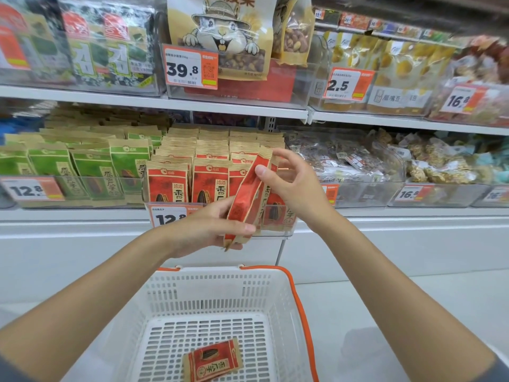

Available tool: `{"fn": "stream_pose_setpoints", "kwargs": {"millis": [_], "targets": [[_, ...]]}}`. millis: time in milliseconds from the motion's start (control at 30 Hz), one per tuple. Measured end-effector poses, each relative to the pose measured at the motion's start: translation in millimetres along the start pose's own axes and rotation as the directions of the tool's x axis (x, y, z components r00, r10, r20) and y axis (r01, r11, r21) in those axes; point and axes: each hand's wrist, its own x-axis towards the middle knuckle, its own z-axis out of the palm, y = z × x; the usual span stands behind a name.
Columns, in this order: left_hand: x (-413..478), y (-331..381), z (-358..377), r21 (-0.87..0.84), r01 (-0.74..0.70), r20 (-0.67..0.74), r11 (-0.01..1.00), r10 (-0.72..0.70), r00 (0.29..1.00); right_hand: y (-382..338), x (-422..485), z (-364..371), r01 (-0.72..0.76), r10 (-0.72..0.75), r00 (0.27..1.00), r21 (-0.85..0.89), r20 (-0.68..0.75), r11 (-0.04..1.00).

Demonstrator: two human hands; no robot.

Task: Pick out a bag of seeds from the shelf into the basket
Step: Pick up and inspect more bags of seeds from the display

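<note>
A red and tan bag of seeds [249, 197] is held tilted in front of the shelf bin of matching red bags [168, 183]. My left hand [209, 230] grips the bag's lower end, thumb across its front. My right hand [289, 186] is at the bag's upper end, thumb touching its edge, fingers spread and loosely bent. Below, a white basket [214, 296] with orange handles holds one red bag of seeds [213, 361] lying flat on its floor.
Green seed bags [91, 166] fill the bin to the left; clear bins of mixed snacks [385, 164] stand to the right. An upper shelf carries nut pouches [220, 34] and price tags. The white shelf base runs behind the basket.
</note>
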Motion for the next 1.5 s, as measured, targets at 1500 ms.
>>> {"fn": "stream_pose_setpoints", "kwargs": {"millis": [1500], "targets": [[6,5,-7,-0.337,-0.239,-0.339,0.911,0.120,0.933,-1,-13,18,-0.049,0.082,0.986,-0.226,0.142,0.973]]}}
